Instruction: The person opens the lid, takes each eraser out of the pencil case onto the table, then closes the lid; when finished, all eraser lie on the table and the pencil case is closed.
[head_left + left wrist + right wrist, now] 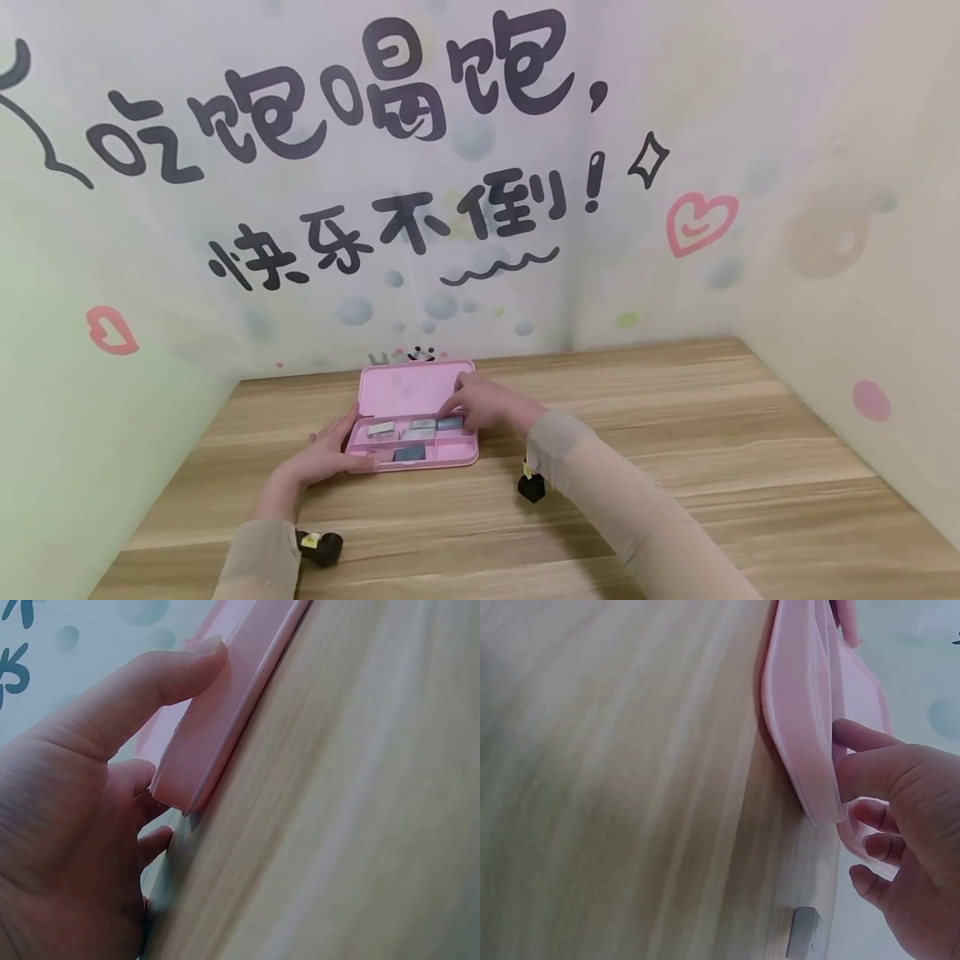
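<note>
A pink hinged case (457,451) lies on the wooden table, its lid (408,392) tipped back toward the wall. Inside its compartments sit several small blocks, among them a white one (381,428), a dark blue-grey one (409,452) and a lighter blue one (449,423). My left hand (322,454) grips the case's left end, thumb over the front rim and fingers behind. From the right, my right hand (483,402) reaches into the back right compartment at the lighter blue block. Its thumb and index fingertips are hidden by the case wall (802,712); I cannot tell whether they pinch the block.
The wooden table (675,433) runs back to a printed wall cloth (480,292) just behind the case, with walls at both sides. A small grey thing (805,932) shows near the table's edge in the right wrist view. Black wrist cameras (321,548) hang beneath both forearms.
</note>
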{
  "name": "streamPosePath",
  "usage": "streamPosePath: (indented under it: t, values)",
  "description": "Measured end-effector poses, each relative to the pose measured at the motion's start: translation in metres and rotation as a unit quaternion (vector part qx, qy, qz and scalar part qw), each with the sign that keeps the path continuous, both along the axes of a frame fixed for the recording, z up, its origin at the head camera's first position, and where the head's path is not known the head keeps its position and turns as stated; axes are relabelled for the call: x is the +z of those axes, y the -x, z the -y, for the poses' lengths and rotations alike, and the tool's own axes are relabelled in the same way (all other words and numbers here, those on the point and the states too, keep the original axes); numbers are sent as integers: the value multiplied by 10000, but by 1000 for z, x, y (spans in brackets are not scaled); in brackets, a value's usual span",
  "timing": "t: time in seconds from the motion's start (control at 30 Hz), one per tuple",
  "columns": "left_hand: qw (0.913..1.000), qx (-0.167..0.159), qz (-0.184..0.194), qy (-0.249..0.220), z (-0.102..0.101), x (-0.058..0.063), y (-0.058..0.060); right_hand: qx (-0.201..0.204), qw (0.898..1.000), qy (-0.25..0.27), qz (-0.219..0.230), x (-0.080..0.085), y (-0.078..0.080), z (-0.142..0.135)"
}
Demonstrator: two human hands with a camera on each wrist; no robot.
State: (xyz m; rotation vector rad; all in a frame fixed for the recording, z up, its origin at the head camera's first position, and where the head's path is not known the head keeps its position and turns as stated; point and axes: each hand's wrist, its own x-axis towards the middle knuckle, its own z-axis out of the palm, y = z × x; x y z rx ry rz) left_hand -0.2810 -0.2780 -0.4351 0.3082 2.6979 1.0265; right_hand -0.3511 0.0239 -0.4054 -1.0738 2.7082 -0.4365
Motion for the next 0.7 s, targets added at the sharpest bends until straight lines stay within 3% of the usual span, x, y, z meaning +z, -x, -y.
streamPosePath:
  t: [0.7]
  values:
    - [9999, -24, -39, 106, 0, 0, 1, 202, 9992, -16, -357, -7, 3, 3]
